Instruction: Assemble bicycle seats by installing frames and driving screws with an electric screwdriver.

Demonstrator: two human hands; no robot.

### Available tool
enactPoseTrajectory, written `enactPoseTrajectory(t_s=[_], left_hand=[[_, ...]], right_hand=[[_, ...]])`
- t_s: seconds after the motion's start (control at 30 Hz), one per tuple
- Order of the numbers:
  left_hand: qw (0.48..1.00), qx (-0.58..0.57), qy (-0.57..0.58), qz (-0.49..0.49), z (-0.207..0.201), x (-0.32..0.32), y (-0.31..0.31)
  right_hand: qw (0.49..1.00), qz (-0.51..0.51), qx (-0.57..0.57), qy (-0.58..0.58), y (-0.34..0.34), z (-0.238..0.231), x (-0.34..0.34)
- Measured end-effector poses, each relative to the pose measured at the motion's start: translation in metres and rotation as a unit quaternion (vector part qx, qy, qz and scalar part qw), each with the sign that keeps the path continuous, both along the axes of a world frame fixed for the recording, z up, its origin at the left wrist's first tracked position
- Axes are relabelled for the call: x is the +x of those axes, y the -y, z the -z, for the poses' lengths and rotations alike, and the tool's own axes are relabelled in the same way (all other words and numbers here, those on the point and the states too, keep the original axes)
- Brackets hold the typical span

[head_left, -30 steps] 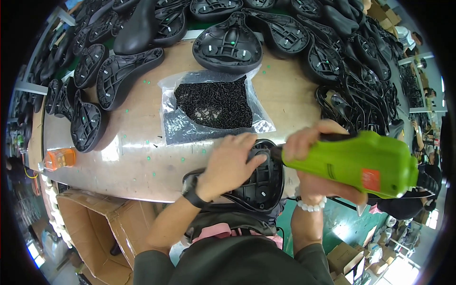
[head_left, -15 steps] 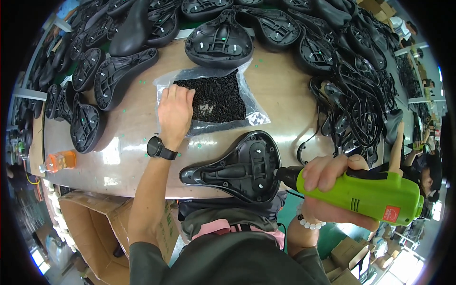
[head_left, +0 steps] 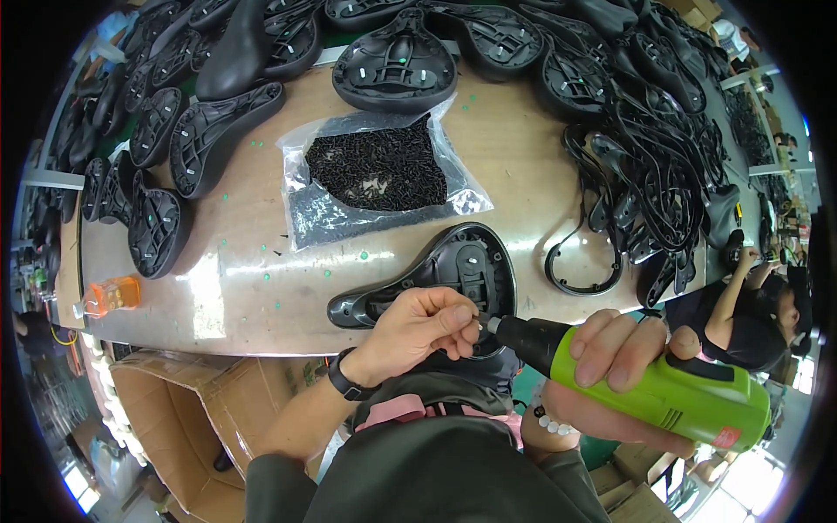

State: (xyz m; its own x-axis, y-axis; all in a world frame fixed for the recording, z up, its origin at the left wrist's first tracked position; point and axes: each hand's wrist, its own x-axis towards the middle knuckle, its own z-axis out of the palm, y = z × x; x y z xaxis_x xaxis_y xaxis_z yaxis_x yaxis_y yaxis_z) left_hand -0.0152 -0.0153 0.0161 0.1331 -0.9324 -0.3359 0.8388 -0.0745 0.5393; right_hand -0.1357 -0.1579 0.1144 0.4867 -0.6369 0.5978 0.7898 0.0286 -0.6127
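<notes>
Upside down at the table's front edge lies a black bicycle saddle point(head_left: 449, 266), its ribbed underside facing up. My left hand point(head_left: 427, 322) hovers over its near part, thumb and fingers pinched; whatever they hold is too small to make out. Wrapped in my right hand point(head_left: 610, 357) is a green electric screwdriver point(head_left: 719, 405). Its black nose points left, with the bit's tip right beside my left fingertips. Behind the saddle, an open clear plastic bag point(head_left: 318, 222) lies flat, full of small black screws point(head_left: 392, 166).
More upturned saddles point(head_left: 392, 70) crowd the back and left of the table point(head_left: 514, 174). A heap of black trim strips point(head_left: 654, 192) lies at right. An orange bottle point(head_left: 113, 296) rests at the left edge, above a cardboard box point(head_left: 166, 410). Another person point(head_left: 758, 314) is at far right.
My left hand has left the bag of screws and come down over the saddle, now pinched. The screwdriver's tip has shifted slightly left and down to meet it.
</notes>
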Motion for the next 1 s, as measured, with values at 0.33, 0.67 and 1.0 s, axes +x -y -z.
enactPoseTrajectory(t_s=[0.33, 0.67, 1.0], left_hand=[[0.700, 0.000, 0.710, -0.078, -0.027, -0.011, -0.001], [0.498, -0.082, 0.861, 0.061, 0.025, -0.041, -0.017], [0.465, -0.093, 0.879, 0.053, 0.032, -0.043, -0.015]], right_hand=[[0.996, 0.031, 0.080, -0.035, 0.001, -0.009, -0.019], [0.993, -0.015, -0.007, -0.114, -0.002, -0.002, -0.054], [0.982, 0.063, -0.038, -0.175, -0.032, 0.031, -0.065]])
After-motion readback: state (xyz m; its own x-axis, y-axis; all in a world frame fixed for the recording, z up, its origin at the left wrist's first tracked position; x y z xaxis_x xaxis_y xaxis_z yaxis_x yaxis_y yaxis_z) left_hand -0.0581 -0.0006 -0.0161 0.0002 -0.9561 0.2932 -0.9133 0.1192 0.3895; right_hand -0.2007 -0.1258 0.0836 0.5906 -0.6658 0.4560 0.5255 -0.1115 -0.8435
